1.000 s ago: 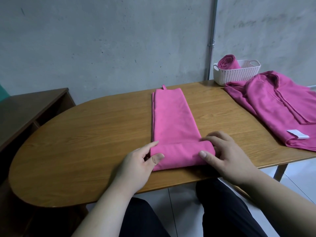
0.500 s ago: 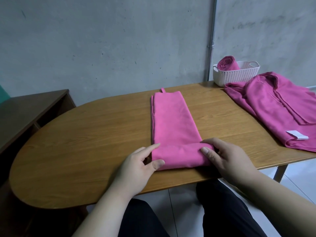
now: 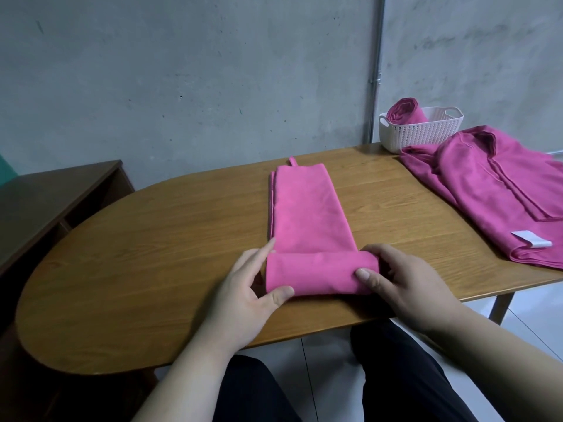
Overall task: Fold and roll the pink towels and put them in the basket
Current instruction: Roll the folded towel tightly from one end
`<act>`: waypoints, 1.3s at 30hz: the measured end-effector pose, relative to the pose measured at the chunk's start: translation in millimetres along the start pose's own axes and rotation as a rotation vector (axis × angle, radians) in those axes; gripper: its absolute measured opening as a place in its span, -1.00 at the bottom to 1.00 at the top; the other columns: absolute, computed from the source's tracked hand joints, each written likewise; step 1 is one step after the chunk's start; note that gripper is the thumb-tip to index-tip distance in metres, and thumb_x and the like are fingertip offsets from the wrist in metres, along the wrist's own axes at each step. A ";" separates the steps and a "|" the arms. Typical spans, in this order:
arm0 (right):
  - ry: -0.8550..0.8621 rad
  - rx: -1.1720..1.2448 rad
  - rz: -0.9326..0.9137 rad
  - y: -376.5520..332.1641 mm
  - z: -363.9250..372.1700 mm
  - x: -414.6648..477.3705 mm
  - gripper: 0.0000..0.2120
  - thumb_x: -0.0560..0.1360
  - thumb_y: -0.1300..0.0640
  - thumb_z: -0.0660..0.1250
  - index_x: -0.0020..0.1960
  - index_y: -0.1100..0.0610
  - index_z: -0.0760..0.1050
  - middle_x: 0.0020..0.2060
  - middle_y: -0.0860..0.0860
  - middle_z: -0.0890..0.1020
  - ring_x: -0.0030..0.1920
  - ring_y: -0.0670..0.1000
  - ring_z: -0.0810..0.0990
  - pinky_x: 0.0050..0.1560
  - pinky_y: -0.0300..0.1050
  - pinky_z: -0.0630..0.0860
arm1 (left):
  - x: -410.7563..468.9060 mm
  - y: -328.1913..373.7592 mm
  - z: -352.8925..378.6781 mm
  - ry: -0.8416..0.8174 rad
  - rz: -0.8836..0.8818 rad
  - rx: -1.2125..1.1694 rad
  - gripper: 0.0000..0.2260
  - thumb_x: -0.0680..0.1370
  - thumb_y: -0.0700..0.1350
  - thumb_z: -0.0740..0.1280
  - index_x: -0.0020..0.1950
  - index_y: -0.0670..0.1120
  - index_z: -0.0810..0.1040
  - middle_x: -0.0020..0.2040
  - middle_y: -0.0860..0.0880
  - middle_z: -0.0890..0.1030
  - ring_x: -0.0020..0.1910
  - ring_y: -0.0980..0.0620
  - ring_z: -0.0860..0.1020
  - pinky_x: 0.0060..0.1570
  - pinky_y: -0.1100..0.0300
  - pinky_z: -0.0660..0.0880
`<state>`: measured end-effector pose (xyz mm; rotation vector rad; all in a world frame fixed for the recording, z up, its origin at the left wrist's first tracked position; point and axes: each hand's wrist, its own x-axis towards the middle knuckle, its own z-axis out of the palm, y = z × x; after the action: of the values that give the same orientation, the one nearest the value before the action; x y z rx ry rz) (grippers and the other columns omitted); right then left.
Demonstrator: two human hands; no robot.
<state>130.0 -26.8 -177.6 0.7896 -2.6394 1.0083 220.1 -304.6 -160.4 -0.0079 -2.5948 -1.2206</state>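
Observation:
A pink towel (image 3: pixel 307 214), folded into a long narrow strip, lies on the wooden table (image 3: pixel 158 257) and runs away from me. Its near end is rolled into a short tube (image 3: pixel 320 274). My left hand (image 3: pixel 243 296) grips the tube's left end, thumb in front and fingers behind. My right hand (image 3: pixel 405 287) grips the right end the same way. A white plastic basket (image 3: pixel 426 132) stands at the table's far right and holds one rolled pink towel (image 3: pixel 406 111). More pink towels (image 3: pixel 499 190) lie spread in a heap at the right.
A dark wooden cabinet (image 3: pixel 51 202) stands to the left of the table. A grey concrete wall with a vertical pipe (image 3: pixel 376 71) rises behind. My dark-trousered legs are under the table's near edge.
The rolled end has grown thicker and moved slightly away from me as both hands turned it forward along the strip.

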 end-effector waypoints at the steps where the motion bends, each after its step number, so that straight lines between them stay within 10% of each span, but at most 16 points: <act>1: -0.004 -0.021 0.002 0.3 0.6 -0.3 -0.40 0.44 -0.47 0.10 0.22 -0.08 0.52 -0.11 -0.18 0.61 -0.09 -0.10 0.57 -0.12 -0.13 0.40 | -0.9 -1.3 -0.5 -0.001 -0.002 -0.006 -0.31 0.40 0.14 0.51 0.48 0.29 0.30 0.26 0.41 0.42 0.29 0.44 0.37 0.15 0.58 0.29; 7: 0.023 -0.001 -0.029 -3.6 1.6 3.2 -0.34 0.50 -0.47 0.06 0.18 0.01 0.59 -0.06 -0.13 0.55 0.05 -0.07 0.50 0.09 -0.07 0.45 | 3.1 -4.6 0.7 -0.001 -0.052 0.002 -0.30 0.36 0.26 0.43 0.49 0.24 0.36 0.25 0.40 0.47 0.26 0.43 0.42 0.25 0.47 0.33; 11: -0.040 0.017 -0.124 -2.5 0.2 -1.0 -0.26 0.38 -0.45 0.32 0.40 -0.04 0.41 0.16 -0.18 0.49 0.17 -0.14 0.50 0.19 -0.28 0.39 | 3.8 -5.0 0.3 -0.021 -0.101 0.016 -0.30 0.37 0.34 0.35 0.50 0.25 0.34 0.38 0.05 0.55 0.35 -0.03 0.50 0.35 0.16 0.43; 16: 0.033 0.088 -0.054 -4.0 -1.7 -3.8 -0.42 0.31 -0.45 0.37 0.23 -0.22 0.43 -0.08 -0.25 0.58 -0.10 -0.18 0.56 -0.12 -0.24 0.46 | 2.1 0.4 0.4 0.011 -0.041 0.007 -0.27 0.39 0.29 0.37 0.54 0.17 0.31 0.22 0.40 0.42 0.22 0.46 0.40 0.10 0.61 0.26; 21: 0.032 0.036 0.004 -3.2 -0.8 -2.1 -0.48 0.42 -0.44 0.23 0.22 -0.14 0.53 -0.16 -0.27 0.56 -0.12 -0.24 0.52 -0.16 -0.38 0.36 | -1.1 -0.8 -1.2 0.012 -0.012 -0.027 -0.28 0.35 0.13 0.54 0.44 0.31 0.31 0.22 0.44 0.45 0.28 0.46 0.38 0.21 0.57 0.27; 27: 0.032 -0.038 0.045 -4.6 2.6 2.2 -0.47 0.49 -0.47 -0.01 -0.12 -0.07 0.47 -0.28 -0.12 0.51 -0.15 -0.08 0.47 -0.14 -0.04 0.37 | -0.2 -3.7 -1.2 -0.013 -0.091 -0.024 -0.34 0.34 0.36 0.39 0.44 0.28 0.45 0.30 0.25 0.55 0.23 0.31 0.48 0.10 0.56 0.37; 33: -0.010 0.046 -0.097 -0.9 1.8 0.0 -0.25 0.40 -0.46 0.29 0.45 -0.07 0.39 0.19 -0.16 0.53 0.19 -0.10 0.49 0.22 -0.11 0.41 | 2.1 -4.0 0.8 -0.008 -0.119 -0.004 -0.36 0.37 0.38 0.35 0.43 0.29 0.44 0.28 0.25 0.58 0.29 0.23 0.50 0.29 0.18 0.47; 39: -0.027 0.123 0.003 -1.6 1.5 3.3 -0.41 0.38 -0.47 0.23 0.33 -0.23 0.41 0.05 -0.17 0.59 0.02 -0.16 0.53 0.03 -0.10 0.47 | 0.7 -1.0 1.0 0.024 -0.024 0.031 -0.36 0.43 0.13 0.50 0.49 0.22 0.39 0.30 0.35 0.45 0.34 0.36 0.39 0.31 0.38 0.30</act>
<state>128.2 -30.2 -176.6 0.8304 -2.6229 1.1780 219.1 -304.5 -161.5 0.0442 -2.5996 -1.1815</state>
